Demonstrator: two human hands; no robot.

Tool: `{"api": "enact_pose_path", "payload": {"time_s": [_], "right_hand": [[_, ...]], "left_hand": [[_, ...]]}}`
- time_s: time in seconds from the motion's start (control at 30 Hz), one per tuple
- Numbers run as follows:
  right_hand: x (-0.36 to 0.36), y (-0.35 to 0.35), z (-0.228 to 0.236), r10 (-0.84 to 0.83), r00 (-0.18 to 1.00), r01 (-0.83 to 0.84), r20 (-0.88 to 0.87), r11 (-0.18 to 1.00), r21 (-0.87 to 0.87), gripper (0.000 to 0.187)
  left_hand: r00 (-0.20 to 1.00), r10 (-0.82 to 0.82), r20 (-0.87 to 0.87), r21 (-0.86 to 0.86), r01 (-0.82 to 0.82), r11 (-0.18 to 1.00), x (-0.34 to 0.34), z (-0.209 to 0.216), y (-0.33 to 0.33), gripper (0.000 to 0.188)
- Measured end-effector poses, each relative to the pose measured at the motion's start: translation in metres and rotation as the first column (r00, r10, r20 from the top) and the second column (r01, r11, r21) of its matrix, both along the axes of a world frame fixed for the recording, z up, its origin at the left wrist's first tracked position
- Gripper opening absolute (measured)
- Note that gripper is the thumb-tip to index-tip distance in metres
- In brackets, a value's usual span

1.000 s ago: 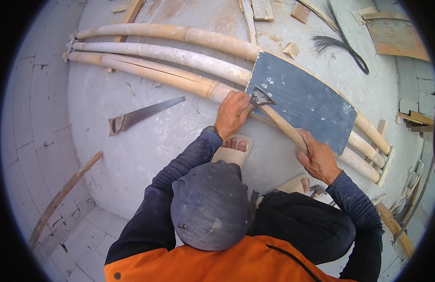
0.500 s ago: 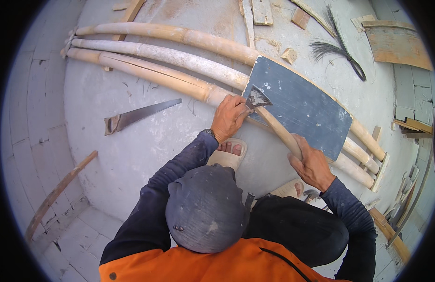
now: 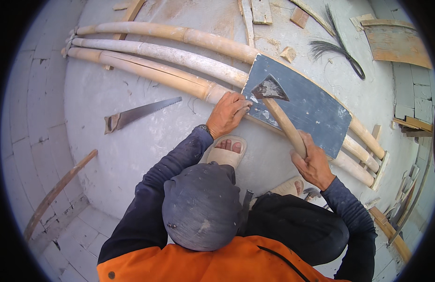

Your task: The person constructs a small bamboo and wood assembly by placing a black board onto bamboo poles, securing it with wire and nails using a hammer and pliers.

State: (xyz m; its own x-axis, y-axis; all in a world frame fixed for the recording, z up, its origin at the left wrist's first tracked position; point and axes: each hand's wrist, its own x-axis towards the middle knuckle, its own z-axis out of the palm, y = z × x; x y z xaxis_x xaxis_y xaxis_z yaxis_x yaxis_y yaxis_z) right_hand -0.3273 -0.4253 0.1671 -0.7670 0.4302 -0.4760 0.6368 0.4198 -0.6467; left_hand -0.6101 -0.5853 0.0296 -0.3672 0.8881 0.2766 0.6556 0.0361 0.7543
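Note:
My right hand (image 3: 312, 160) is wrapped round the wooden handle of a hatchet (image 3: 287, 123). The hatchet's dark, flared head is over a dark blue-grey board (image 3: 316, 115) with a pale, chipped edge. At the board's near left corner, my left hand (image 3: 228, 113) is closed in a pinch; whatever is between the fingertips is too small to make out. The board lies across three bamboo poles (image 3: 163, 75), which are bound together at their far left end.
A handsaw (image 3: 140, 114) lies on the floor left of my left hand. Black fibre strands (image 3: 340, 44) and wood offcuts (image 3: 299, 18) are scattered beyond the poles. A curved wooden stick (image 3: 60, 190) leans at the left wall, and a curved panel (image 3: 396, 41) stands at the far right.
The hatchet head has lifted away from my left fingertips and moved slightly right. My left hand stays pinched at the board's corner, having shifted only a little.

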Motion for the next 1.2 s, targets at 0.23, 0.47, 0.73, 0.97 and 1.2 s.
{"api": "enact_pose_path", "payload": {"time_s": [0.23, 0.47, 0.73, 0.97, 1.2], "right_hand": [[0.001, -0.008, 0.011, -0.049, 0.998, 0.048, -0.049, 0.998, -0.034, 0.049], [-0.007, -0.006, 0.007, -0.112, 0.959, 0.119, -0.261, 0.993, 0.013, 0.042], [-0.013, 0.006, 0.015, -0.022, 0.982, 0.026, -0.187, 0.999, 0.023, 0.042], [-0.023, -0.004, -0.001, 0.034, 0.998, -0.03, -0.061, 0.998, 0.061, 0.039], [-0.023, 0.005, 0.025, -0.003, 0.967, 0.032, -0.256, 0.994, 0.109, 0.041]], "left_hand": [[0.982, -0.04, -0.185, -0.378, -0.034, 0.925, -0.062, 0.003, -0.003, 0.05], [0.989, -0.02, -0.144, -0.476, -0.052, 0.878, -0.063, -0.005, 0.003, 0.057], [0.994, 0.039, -0.103, -0.471, -0.083, 0.878, -0.064, -0.004, 0.005, 0.057], [0.993, 0.047, -0.105, -0.445, -0.09, 0.891, -0.062, -0.005, 0.004, 0.056], [0.993, 0.047, -0.11, -0.475, -0.094, 0.875, -0.061, 0.0, 0.006, 0.054]]}}
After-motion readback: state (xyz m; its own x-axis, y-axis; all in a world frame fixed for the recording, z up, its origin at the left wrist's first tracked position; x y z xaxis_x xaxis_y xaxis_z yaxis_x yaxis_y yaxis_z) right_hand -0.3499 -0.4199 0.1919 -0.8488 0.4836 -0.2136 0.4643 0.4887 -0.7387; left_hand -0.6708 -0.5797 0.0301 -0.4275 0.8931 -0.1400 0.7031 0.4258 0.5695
